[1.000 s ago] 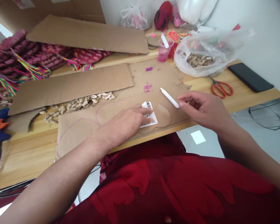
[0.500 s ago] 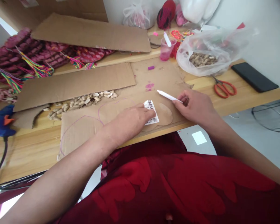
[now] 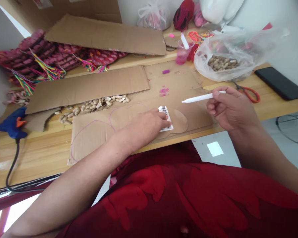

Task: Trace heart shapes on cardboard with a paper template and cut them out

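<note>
My left hand (image 3: 145, 125) lies flat with fingers stretched over a rounded cardboard cutout (image 3: 180, 121), touching the white barcode label (image 3: 164, 108) on it. Part of the cutout is hidden under that hand. Beneath it is a cardboard sheet (image 3: 89, 140) bearing purple curved outlines, at the table's front edge. Between the fingers of my right hand (image 3: 234, 110) is a white marker pen (image 3: 197, 98), its tip pointing left above the cardboard. A purple marker cap (image 3: 166, 71) rests farther back, beyond some purple stains (image 3: 164, 91).
Peanut shells (image 3: 89, 106) lie beside a cardboard strip (image 3: 94, 84). A blue glue gun (image 3: 12, 124) is at left. Toward the right are a plastic bag of peanuts (image 3: 222, 62), orange-handled scissors (image 3: 250, 94) and a black phone (image 3: 283, 82). A plastic cup (image 3: 181, 55) holds another marker.
My right hand has lifted the marker pen off to the right, away from the cutout, and turned it more level. My left hand stays on the cutout. The view has shifted slightly.
</note>
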`<state>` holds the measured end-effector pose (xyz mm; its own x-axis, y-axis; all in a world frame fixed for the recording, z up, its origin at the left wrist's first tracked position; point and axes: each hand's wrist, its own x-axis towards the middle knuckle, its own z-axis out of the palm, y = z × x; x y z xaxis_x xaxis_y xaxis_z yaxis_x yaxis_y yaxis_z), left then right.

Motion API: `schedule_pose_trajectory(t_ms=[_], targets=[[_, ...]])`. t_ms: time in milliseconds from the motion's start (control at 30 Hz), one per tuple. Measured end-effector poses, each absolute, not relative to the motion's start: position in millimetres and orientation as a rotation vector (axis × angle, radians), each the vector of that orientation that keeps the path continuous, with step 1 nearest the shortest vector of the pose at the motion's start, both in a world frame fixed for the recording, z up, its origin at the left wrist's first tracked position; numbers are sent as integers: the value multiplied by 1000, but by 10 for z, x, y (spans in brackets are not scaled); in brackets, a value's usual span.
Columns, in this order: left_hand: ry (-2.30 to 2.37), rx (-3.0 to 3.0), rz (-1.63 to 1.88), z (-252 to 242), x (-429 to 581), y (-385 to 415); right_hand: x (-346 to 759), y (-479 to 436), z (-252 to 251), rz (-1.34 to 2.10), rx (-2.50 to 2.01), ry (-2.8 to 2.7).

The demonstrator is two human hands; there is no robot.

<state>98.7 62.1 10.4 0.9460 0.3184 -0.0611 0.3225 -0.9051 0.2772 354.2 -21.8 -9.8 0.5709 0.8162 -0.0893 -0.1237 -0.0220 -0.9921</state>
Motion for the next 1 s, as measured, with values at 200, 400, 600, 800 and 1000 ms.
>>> schedule_pose_trajectory(t_ms=[200, 400, 600, 800, 1000], targets=[[478, 2835, -116, 138, 1008, 589, 3571, -211, -99, 978, -1297, -540], [620, 2922, -221, 133, 1054, 455, 3600, -161, -121, 1012, -1288, -543], [676, 3009, -51, -8, 1108, 316, 3548, -66, -12, 1081, -1349, -661], [797, 3084, -132, 7, 1233, 117, 3384, 139, 85, 1058, -1275, -815], [813, 3211, -164, 25, 1279, -19, 3094, 327, 150, 958, -1314, -1419]])
